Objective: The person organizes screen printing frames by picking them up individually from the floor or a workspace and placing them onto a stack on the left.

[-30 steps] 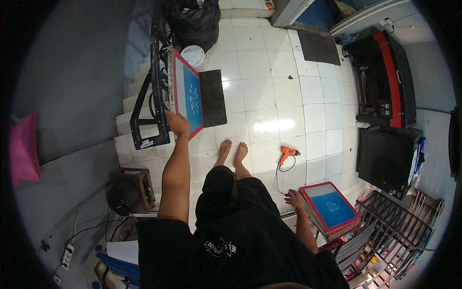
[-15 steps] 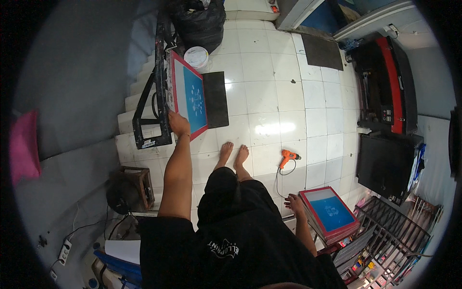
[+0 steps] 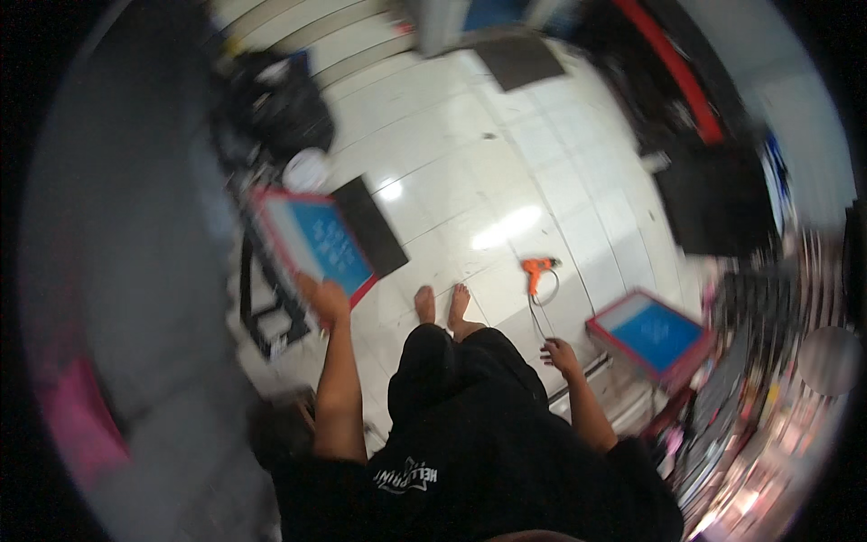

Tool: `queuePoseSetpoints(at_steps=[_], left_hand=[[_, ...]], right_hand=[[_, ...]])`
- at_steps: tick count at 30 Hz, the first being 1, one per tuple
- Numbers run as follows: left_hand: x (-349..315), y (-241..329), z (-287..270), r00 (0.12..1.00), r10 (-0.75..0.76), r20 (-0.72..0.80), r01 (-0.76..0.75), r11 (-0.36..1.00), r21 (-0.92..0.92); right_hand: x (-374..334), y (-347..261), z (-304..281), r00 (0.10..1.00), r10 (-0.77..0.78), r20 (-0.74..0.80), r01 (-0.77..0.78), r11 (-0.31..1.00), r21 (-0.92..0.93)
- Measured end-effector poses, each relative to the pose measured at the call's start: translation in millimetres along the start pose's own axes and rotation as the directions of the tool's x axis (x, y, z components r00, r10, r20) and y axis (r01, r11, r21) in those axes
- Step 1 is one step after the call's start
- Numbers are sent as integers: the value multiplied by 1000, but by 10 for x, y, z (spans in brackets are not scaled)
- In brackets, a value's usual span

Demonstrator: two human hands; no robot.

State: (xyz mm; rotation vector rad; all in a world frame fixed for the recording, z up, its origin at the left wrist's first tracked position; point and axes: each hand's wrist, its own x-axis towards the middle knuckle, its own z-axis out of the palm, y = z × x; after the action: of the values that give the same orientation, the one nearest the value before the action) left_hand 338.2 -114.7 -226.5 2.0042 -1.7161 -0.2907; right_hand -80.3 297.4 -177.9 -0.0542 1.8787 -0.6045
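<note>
A screen-printing frame point(image 3: 330, 242) with red edges and a blue mesh bearing a pale pattern rests at left against a black metal stand point(image 3: 248, 303). My left hand point(image 3: 327, 301) is closed on its near edge; motion blur softens the fingers. My right hand point(image 3: 562, 355) hangs free on the right, fingers apart and holding nothing. Just beyond it sits a stack of similar red-edged printing screens point(image 3: 652, 332), the top one blue. An orange heat gun point(image 3: 539, 271) lies on the floor ahead of my right hand, its cable running back toward that hand.
Dark mats point(image 3: 370, 226) lie on the white tiled floor point(image 3: 452, 203). A white bucket point(image 3: 307, 170) and a black bag point(image 3: 280, 108) stand beyond the frame. Steps point(image 3: 343, 41) rise at the back. Black machinery point(image 3: 718, 199) and a blurred rack point(image 3: 768, 397) line the right side.
The whole view has turned, so the room appears tilted and shifted. My left hand stays at the screen frame's near edge; my right hand remains beside the stack, fingers apart.
</note>
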Motion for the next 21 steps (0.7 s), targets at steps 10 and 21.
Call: queuePoseSetpoints(at_steps=[10, 21], left_hand=[[-925, 1034, 821, -25, 482, 876, -662, 648, -376], [-1208, 3293, 1945, 181, 391, 903, -662, 727, -182]], right_hand=[[307, 737, -926, 894, 42, -446, 44, 983, 180], [234, 2801, -3969, 416, 224, -881, -181, 970, 161]])
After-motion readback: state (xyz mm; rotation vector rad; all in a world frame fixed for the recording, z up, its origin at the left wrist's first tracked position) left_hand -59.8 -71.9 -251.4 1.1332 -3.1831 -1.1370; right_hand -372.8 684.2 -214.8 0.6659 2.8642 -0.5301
